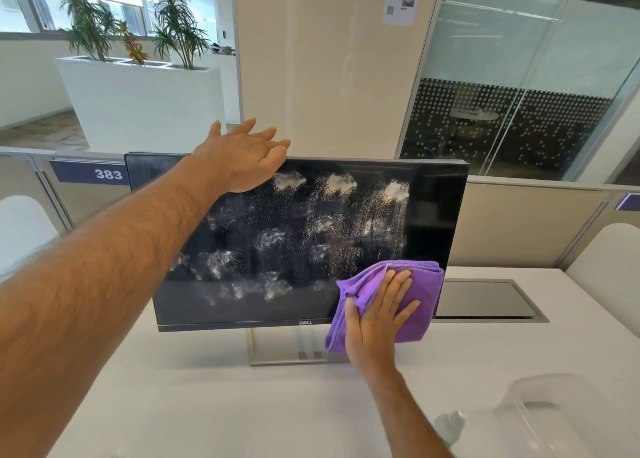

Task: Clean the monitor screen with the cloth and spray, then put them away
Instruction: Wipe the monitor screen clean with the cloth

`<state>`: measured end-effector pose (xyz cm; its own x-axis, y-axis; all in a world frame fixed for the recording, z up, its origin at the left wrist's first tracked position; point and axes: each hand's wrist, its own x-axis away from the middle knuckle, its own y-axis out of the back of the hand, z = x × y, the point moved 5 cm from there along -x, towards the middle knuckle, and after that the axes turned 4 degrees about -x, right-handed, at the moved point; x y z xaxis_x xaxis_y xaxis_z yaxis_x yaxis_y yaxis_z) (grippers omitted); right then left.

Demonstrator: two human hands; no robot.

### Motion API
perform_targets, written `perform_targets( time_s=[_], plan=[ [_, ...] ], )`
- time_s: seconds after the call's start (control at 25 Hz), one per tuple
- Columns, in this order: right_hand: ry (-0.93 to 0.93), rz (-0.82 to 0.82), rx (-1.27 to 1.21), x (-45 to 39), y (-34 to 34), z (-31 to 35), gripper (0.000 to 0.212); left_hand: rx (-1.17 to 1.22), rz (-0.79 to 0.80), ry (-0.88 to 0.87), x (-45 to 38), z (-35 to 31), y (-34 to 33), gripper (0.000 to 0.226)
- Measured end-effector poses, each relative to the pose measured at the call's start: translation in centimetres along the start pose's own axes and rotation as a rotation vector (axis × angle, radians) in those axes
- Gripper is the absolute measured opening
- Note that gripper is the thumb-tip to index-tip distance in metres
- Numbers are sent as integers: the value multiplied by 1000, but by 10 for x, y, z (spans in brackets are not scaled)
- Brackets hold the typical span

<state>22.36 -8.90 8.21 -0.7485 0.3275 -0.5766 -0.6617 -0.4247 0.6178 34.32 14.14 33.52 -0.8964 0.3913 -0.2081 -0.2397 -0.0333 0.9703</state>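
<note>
Nearby, clear bin [540, 419] (contents unclear) sits beside spray bottle [450, 424].

- Monitor [294, 242]: black flat screen, upright on a silver stand on the white desk; glass covered in white patches and droplets of spray, clearer along its right side.
- Cloth [412, 298]: purple microfibre, folded and bunched, pressed against the screen's lower right corner.
- Spray bottle [450, 424]: pale, blurred, on the desk at lower right, just beside a clear container; details cannot be told.
</note>
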Motion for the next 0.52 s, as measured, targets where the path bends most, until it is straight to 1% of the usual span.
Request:
perform_targets(
  time_s=[0.24,0.4,0.52],
  plan=[
    [24,-67,-39,-45,22,18,81,-1,12,2,0,-1,0,73],
    [19,-77,-98,-67,32,31,80,2,8,1,-1,0,0,72],
    [6,-80,-94,-82,38,39,81,-4,8,2,-1,-1,0,74]
  ],
)
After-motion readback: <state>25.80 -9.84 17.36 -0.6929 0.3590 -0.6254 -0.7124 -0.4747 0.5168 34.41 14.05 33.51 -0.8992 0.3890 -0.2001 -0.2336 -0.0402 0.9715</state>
